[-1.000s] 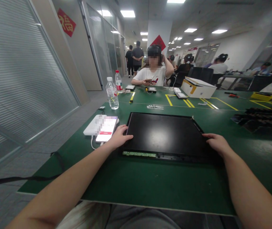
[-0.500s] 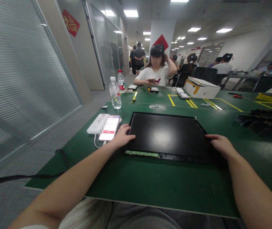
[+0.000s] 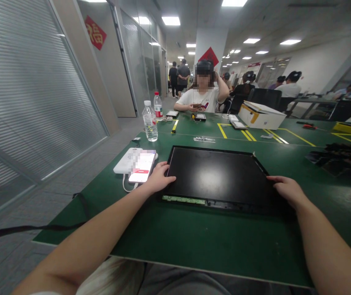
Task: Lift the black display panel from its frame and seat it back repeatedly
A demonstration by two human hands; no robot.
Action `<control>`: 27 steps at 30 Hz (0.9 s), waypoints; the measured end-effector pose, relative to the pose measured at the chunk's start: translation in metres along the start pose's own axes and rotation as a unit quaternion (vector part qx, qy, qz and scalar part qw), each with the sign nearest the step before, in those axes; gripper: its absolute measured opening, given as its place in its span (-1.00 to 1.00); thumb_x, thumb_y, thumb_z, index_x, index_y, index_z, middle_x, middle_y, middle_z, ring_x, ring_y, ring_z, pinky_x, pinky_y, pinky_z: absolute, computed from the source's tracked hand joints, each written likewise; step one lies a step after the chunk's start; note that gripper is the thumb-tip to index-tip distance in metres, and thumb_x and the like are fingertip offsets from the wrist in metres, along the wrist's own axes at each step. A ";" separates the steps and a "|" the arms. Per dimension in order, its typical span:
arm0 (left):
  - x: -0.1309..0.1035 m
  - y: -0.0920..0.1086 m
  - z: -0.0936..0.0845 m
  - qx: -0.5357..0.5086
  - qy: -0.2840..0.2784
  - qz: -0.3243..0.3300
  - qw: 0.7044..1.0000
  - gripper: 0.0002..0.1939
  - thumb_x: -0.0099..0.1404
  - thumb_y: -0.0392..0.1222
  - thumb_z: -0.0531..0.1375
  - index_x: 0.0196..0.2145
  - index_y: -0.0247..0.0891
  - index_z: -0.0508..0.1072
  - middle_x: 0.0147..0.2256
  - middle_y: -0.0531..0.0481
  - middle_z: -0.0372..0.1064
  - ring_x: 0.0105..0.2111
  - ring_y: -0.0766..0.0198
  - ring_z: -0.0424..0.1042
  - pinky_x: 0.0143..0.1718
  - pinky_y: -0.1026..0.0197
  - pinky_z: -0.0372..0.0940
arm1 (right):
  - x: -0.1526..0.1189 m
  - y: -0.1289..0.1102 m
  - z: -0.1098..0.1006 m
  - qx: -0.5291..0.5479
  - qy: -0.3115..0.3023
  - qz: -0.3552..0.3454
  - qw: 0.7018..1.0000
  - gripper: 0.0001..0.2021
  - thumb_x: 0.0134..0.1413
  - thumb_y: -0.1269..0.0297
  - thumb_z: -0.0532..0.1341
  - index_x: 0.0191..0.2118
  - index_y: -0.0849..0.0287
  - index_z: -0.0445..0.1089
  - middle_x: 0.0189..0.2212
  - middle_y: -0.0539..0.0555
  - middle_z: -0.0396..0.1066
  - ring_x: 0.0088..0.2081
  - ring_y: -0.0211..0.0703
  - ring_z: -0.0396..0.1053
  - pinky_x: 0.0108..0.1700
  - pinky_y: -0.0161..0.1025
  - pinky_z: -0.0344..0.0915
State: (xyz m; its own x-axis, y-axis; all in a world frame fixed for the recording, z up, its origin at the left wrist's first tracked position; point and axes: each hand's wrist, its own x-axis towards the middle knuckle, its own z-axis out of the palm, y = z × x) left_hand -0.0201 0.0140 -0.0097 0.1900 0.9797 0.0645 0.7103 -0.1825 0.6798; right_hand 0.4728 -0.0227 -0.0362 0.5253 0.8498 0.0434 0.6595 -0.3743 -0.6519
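A flat black display panel (image 3: 212, 176) lies face up on the green table (image 3: 212, 246) before me, a ceiling light mirrored in its screen. Along its near edge runs a green circuit board strip (image 3: 184, 200). My left hand (image 3: 160, 177) grips the panel's left edge, thumb on top and the other fingers partly hidden at the side. At the right edge, my right hand (image 3: 286, 189) is closed on the frame, its lower fingers out of sight. Just left of my left hand lies a lit smartphone (image 3: 143, 166) with a white cable, overlapping a white box-shaped device (image 3: 123, 162).
Two plastic bottles, a clear one (image 3: 150, 123) and a red-capped one (image 3: 158, 106), stand beyond the phone. Across the table a person (image 3: 201, 98) holds a phone. A white box (image 3: 263, 116) stands at the back right, with dark stacked parts (image 3: 338, 159) at the right.
The view has shifted very slightly, so everything sits a little lower in the picture. Both hands stay on the panel's edges, and the panel has not visibly moved on the table.
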 end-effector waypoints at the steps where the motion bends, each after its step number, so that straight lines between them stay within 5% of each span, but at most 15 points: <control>1: 0.000 0.000 0.000 0.007 -0.002 0.003 1.000 -0.41 0.12 0.00 0.25 0.08 -0.29 0.42 0.30 -0.29 0.07 0.29 -0.09 0.13 0.30 -0.04 0.06 | 0.000 -0.001 0.000 0.008 -0.002 0.016 1.000 -0.51 -0.27 0.54 0.12 -0.15 0.21 0.59 -0.30 0.18 0.56 -0.32 -0.05 0.49 -0.29 -0.23 0.35; 12: -0.011 0.012 -0.008 0.073 -0.038 0.062 0.995 -0.26 0.19 -0.02 0.23 0.26 -0.38 0.25 0.35 -0.37 -0.05 0.34 -0.15 0.01 0.33 -0.09 -0.01 | -0.006 -0.011 -0.004 -0.011 -0.016 0.046 0.999 -0.45 -0.29 0.55 0.11 -0.09 0.24 0.58 -0.31 0.17 0.55 -0.40 -0.09 0.45 -0.32 -0.23 0.31; 19: -0.018 0.021 -0.027 0.156 -0.055 0.152 0.974 -0.49 0.18 -0.04 0.24 0.09 -0.20 0.47 0.24 -0.22 0.24 0.25 -0.17 0.18 0.26 -0.15 0.10 | -0.006 -0.014 -0.004 -0.015 0.000 0.030 0.999 -0.47 -0.33 0.58 0.11 -0.16 0.21 0.60 -0.28 0.16 0.55 -0.27 -0.07 0.46 -0.23 -0.25 0.33; 27: -0.024 0.033 -0.044 0.200 -0.121 0.163 0.958 -0.50 0.11 -0.01 0.32 0.03 -0.11 0.52 0.12 -0.10 0.40 0.09 -0.11 0.40 0.12 -0.01 0.24 | -0.006 -0.012 -0.003 -0.004 -0.005 0.045 0.999 -0.45 -0.32 0.58 0.11 -0.12 0.20 0.59 -0.32 0.14 0.54 -0.33 -0.09 0.45 -0.26 -0.25 0.33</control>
State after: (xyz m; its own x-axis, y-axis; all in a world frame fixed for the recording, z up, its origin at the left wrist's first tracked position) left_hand -0.0316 -0.0121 0.0433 0.5632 0.8260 0.0220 0.7806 -0.5405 0.3139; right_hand 0.4636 -0.0244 -0.0265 0.5768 0.8166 -0.0218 0.6144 -0.4513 -0.6472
